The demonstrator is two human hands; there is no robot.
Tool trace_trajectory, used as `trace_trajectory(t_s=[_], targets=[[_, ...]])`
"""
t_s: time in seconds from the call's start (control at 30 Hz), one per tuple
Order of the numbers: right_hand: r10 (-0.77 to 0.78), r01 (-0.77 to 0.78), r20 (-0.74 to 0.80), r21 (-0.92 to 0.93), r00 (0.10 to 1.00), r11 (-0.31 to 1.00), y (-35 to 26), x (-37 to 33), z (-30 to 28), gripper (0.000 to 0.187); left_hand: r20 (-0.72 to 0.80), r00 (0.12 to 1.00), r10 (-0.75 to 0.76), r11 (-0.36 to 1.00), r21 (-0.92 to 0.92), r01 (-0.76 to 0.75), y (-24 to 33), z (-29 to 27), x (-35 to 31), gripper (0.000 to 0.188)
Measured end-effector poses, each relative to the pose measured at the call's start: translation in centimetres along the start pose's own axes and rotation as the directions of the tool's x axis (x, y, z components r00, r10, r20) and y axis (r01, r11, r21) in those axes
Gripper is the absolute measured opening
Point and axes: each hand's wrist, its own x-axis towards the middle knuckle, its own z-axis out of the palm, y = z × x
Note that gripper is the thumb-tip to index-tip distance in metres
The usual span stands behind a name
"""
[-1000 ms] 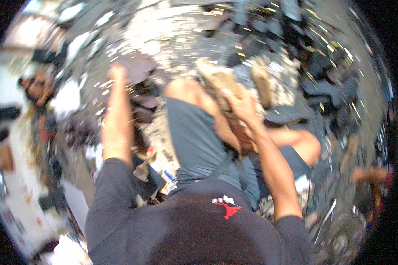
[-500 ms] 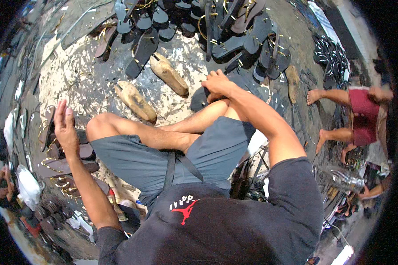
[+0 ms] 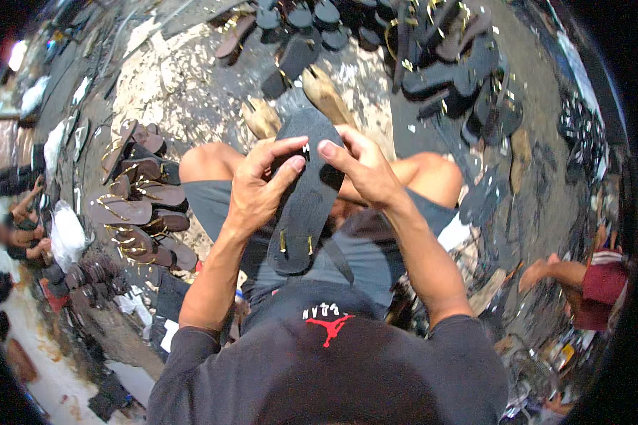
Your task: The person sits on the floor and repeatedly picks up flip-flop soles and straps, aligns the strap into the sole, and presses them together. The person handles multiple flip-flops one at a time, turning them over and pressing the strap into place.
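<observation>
A dark flat sandal sole [image 3: 306,205] is held up over my lap, its long side running away from me. Two short gold strap ends stick up from its near part. My left hand [image 3: 262,185] is closed at the sole's left edge, thumb and forefinger by a small white bit near its upper part. On the opposite edge my right hand [image 3: 365,168] grips the sole, thumb on top and fingers mostly hidden beneath. Just beyond are two worn wooden shoe lasts, the left one [image 3: 260,117] partly covered by the sole and the right one [image 3: 326,95] tilted beside it.
Dark soles and sandals [image 3: 468,64] are heaped at the far side. Brown sandals with gold straps [image 3: 138,209] lie at my left, near a white plastic bag [image 3: 67,234]. Another wooden last [image 3: 519,159] lies right. Someone in red shorts [image 3: 602,290] is at the right edge.
My right hand has lifted the sole from the ground to over my lap. My left hand has come in from the far left and now holds it too. The view has shifted.
</observation>
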Motion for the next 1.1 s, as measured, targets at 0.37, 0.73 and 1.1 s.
trace_trajectory(t_s=[0.37,0.73,1.1], targets=[[0.021,-0.031,0.159,0.059,0.987,0.998,2.4,-2.4,1.7,0.031,-0.098,0.994,-0.046,0.990,-0.141,0.032,-1.2,0.9,-5.0,0.028],[-0.340,0.305,-0.022,-0.390,0.940,0.869,2.2,6.2,0.4,0.043,0.072,0.997,-0.026,0.699,0.715,-0.033,0.8,2.8,-4.0,0.124],[-0.005,-0.226,-0.429,-0.486,0.903,0.844,14.3,11.6,-8.5,0.066,-0.356,0.908,-0.220,0.957,-0.257,0.131,-1.8,-6.5,-0.8,0.040]])
